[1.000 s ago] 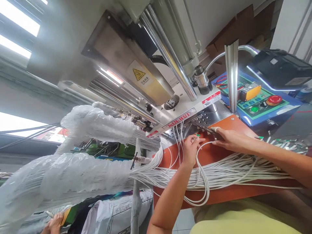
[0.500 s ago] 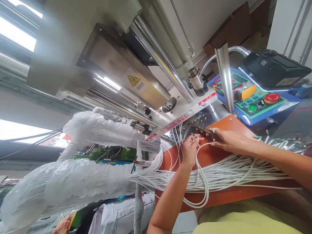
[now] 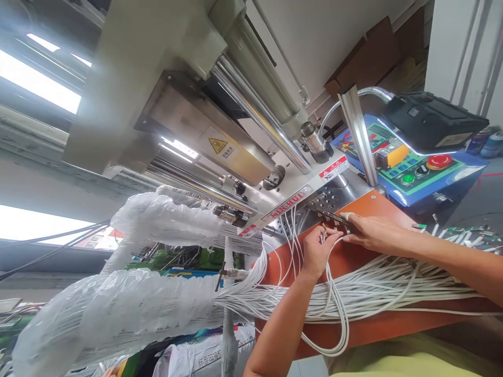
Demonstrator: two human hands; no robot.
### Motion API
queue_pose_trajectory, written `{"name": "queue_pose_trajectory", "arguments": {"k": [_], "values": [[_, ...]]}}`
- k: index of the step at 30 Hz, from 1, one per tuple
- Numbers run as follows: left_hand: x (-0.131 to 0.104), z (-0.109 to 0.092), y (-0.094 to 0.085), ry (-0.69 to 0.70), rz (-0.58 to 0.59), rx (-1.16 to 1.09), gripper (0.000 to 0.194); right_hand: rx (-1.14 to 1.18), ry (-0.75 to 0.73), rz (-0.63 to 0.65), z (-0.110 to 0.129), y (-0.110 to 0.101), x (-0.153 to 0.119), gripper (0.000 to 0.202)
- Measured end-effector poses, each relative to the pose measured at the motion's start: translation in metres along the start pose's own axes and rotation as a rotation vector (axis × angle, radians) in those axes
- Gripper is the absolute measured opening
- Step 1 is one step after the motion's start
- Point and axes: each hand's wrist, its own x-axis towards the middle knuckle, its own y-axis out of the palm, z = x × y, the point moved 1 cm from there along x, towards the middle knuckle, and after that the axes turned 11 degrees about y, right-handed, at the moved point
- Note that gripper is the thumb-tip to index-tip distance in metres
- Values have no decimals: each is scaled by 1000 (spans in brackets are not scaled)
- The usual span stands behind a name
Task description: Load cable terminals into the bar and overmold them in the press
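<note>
My left hand (image 3: 315, 250) is closed, pinching white cables (image 3: 337, 293) near their ends, where small metal connectors stick out between the fingers. The cables loop down below it over the orange bench top (image 3: 365, 209). My right hand (image 3: 365, 230), just to the right, grips the near end of a narrow dark metal bar (image 3: 332, 215) with small connectors along its edge. Its far end reaches to the machine's lower plate (image 3: 324, 199). The fingertips of both hands come close together at the bar; whether they touch is hard to see.
Over the hands stands a press with a "MIN-HUI" label (image 3: 288, 201) and a hot-surface sticker (image 3: 218, 145). Bundled white cables (image 3: 377, 283) cross the bench; plastic-wrapped bundles (image 3: 118, 309) hang at left. At right are a blue control box (image 3: 451, 178) and a black lamp (image 3: 436, 120).
My left hand has moved right, closer to the right hand, and its stretched fingers have drawn in around the cables. My right hand keeps hold of the metal bar. The view has shifted slightly.
</note>
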Motion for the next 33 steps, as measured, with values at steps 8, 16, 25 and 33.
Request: {"name": "queue_pose_trajectory", "arguments": {"k": [8,16,25,33], "values": [[6,10,4,32,2,-62,20,-32,19,53,6,-6,-5,39],[3,20,16,-22,-84,-139,27,6,-23,25,-7,8,4,32],[3,22,21,-3,-136,-113,21,-35,-17,11,-2,6,0,23],[7,13,11,-53,-77,-151,18,-74,14,-30,-3,9,2,32]]}}
